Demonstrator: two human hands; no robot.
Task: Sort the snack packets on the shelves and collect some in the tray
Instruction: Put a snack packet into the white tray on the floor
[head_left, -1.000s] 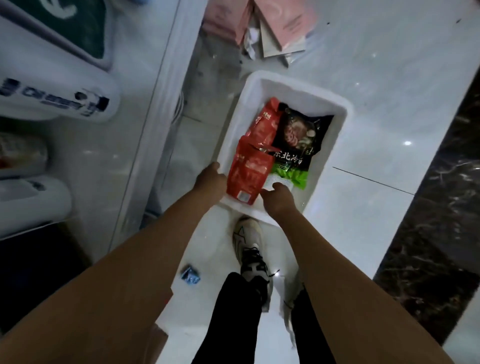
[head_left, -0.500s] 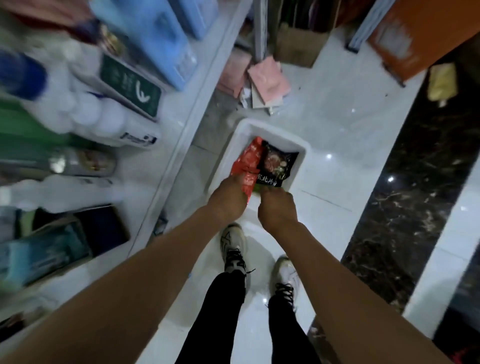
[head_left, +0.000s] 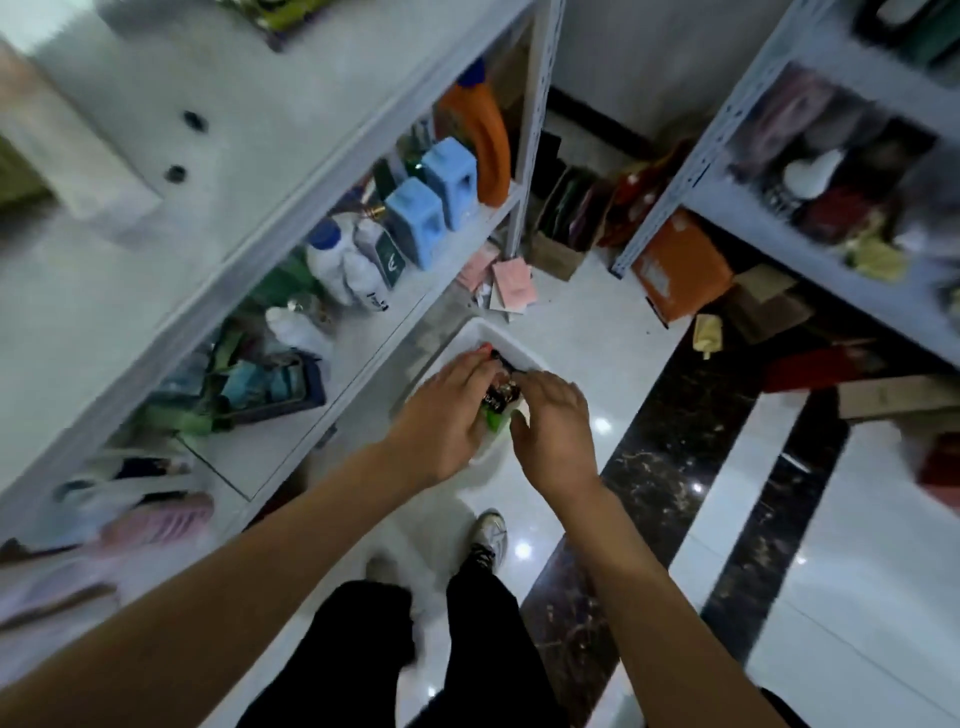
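Both hands rose off the white plastic tray (head_left: 470, 338); left hand (head_left: 447, 415) and right hand (head_left: 553, 431) hover directly above, grip relaxed, empty.

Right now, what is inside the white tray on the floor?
The white tray holds a black packet, a green packet edge and a bit of red packet. The left hand and right hand cover the rest, so I cannot count them.
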